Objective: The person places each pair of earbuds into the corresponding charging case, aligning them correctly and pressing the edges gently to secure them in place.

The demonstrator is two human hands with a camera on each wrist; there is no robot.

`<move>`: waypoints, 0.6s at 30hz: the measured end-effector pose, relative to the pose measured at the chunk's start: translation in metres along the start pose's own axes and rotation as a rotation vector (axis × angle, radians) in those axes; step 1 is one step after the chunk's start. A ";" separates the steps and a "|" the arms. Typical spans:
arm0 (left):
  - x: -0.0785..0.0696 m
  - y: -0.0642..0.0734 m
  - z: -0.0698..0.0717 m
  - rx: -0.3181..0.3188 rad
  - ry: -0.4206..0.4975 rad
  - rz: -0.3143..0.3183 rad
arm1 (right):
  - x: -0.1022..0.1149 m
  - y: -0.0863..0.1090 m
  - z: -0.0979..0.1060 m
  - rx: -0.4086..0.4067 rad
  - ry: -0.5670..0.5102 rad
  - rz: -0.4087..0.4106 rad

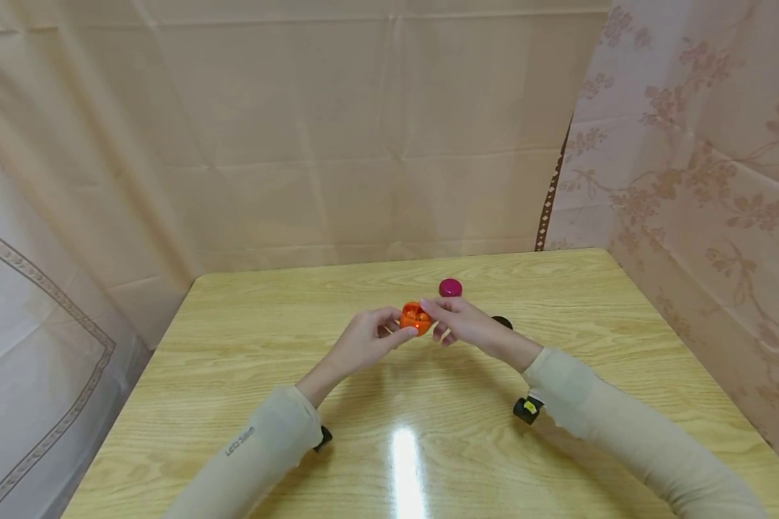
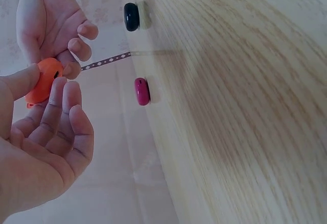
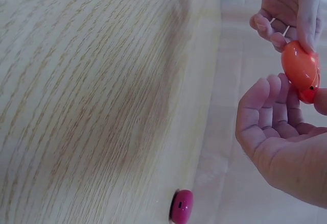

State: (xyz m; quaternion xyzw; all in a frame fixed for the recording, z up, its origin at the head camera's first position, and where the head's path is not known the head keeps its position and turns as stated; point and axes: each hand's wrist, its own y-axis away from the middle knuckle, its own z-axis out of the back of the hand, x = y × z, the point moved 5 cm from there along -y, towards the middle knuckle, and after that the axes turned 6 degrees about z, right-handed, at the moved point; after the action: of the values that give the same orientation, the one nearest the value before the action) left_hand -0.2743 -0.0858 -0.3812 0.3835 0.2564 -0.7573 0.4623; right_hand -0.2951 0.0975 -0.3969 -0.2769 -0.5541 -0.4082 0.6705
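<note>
An orange earbud case (image 1: pixel 415 328) is held up above the table with its lid raised, and orange earbuds show inside it in the head view. My left hand (image 1: pixel 362 340) grips the case between thumb and fingers from the left. From the other side, my right hand (image 1: pixel 472 326) pinches the lid at its edge; the thumb and a finger meet the lid in the right wrist view, where the rounded case (image 3: pixel 299 66) is seen from outside. The remaining right fingers (image 3: pixel 254 109) are bent beside the case.
Behind the right hand, a magenta case (image 1: pixel 451 287) lies on the wooden table (image 1: pixel 247 339). A black case (image 2: pixel 132 17) is on the table too, mostly hidden by the right wrist in the head view. Cloth curtains (image 1: pixel 363 144) hang behind the table.
</note>
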 end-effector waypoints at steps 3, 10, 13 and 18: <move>0.001 0.000 -0.001 -0.003 0.001 -0.003 | 0.001 0.000 0.000 0.001 -0.004 -0.002; 0.001 0.000 -0.001 -0.029 -0.072 -0.055 | 0.000 0.001 0.000 0.004 -0.024 0.003; 0.001 0.001 -0.002 -0.050 -0.144 -0.084 | -0.001 0.000 0.000 0.000 -0.041 0.002; 0.002 0.000 -0.003 -0.063 -0.205 -0.086 | -0.002 0.000 0.000 -0.013 -0.044 -0.009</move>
State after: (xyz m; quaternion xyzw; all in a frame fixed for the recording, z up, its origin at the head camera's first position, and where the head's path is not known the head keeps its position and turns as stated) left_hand -0.2736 -0.0850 -0.3845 0.2780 0.2477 -0.8031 0.4651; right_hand -0.2955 0.0981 -0.3990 -0.2875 -0.5675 -0.4086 0.6544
